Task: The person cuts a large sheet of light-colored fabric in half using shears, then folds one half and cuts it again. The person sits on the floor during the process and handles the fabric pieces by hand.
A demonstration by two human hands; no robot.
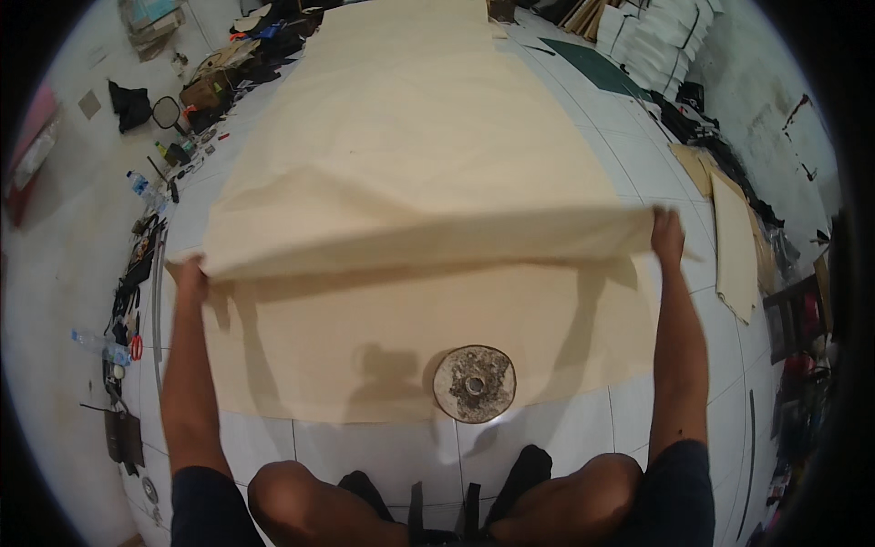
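Note:
A large cream sheet of cloth-like material (pixel 410 118) stretches away from me over the tiled floor. Its near edge is lifted in a long fold between my two hands. My left hand (pixel 192 276) is closed on the left end of the raised edge. At the other end, my right hand (pixel 668 235) grips the right corner, a little farther from me. Beneath the fold lies another cream layer (pixel 301 365), flat on the floor. A round, worn disc weight (pixel 475 384) with a centre hole rests on its near edge, between my arms.
White floor tiles (pixel 383 451) show around the sheet. Along the left wall are clutter, a plastic bottle (pixel 102 346) and red-handled scissors (pixel 137 347). At right lie folded cream pieces (pixel 734 246), a green mat (pixel 594 67) and white stacked bundles (pixel 656 41).

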